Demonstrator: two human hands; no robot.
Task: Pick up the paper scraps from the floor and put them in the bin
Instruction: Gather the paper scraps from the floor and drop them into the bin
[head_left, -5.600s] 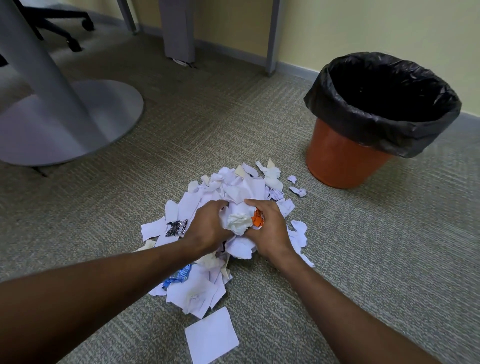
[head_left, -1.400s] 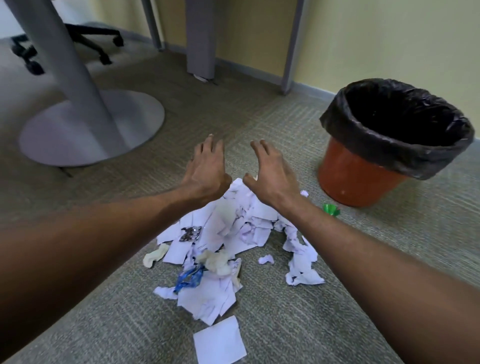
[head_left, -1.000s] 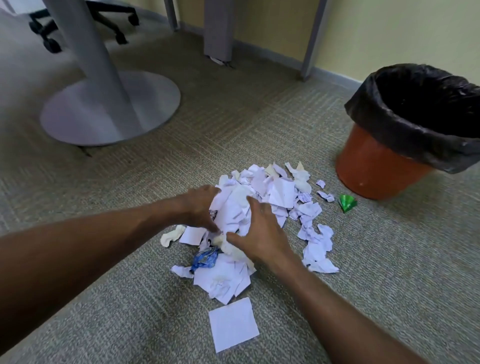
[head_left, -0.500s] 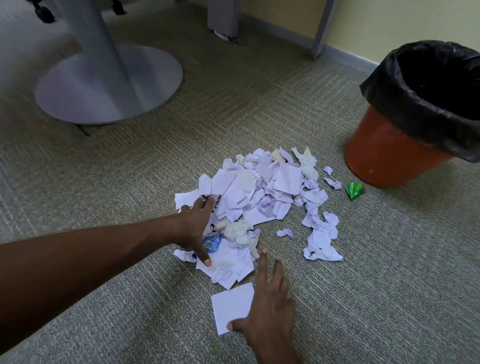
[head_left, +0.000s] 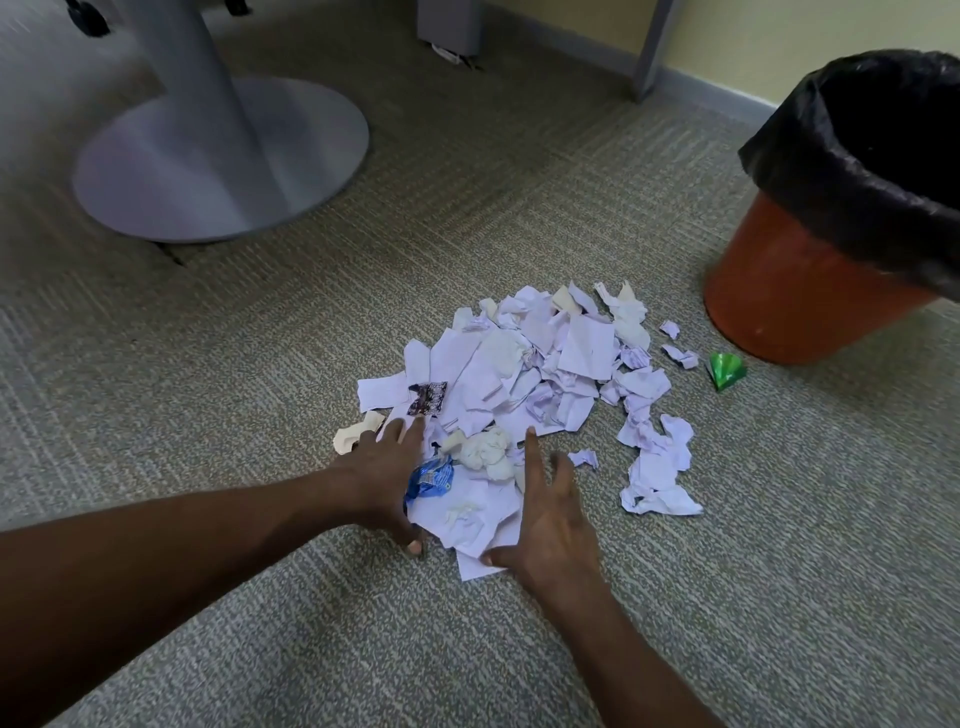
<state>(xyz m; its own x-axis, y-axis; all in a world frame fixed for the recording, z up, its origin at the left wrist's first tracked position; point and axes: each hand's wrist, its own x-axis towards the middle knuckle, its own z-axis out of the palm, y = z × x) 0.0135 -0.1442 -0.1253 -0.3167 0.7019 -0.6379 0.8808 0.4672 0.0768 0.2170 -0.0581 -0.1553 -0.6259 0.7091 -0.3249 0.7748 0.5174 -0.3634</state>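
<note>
A pile of white paper scraps (head_left: 530, 374) lies on the carpet, with a blue wrapper (head_left: 430, 477) and a crumpled wad (head_left: 485, 451) at its near edge. My left hand (head_left: 387, 475) rests flat on the pile's near left side, fingers spread. On the near right side my right hand (head_left: 548, 514) is open too, its thumb on a square white sheet (head_left: 475, 564) pushed against the pile. The orange bin (head_left: 795, 296) with a black liner stands at the far right. A green scrap (head_left: 726, 370) lies beside its base.
A grey table pedestal with a round base (head_left: 218, 156) stands at the far left. Metal legs (head_left: 649, 47) and a yellow wall run along the back. A strip of loose scraps (head_left: 657, 467) trails off the pile's right side.
My right hand has slid the square sheet forward into the pile's near edge. My left hand has stayed on the pile's left side. The view has tilted slightly.
</note>
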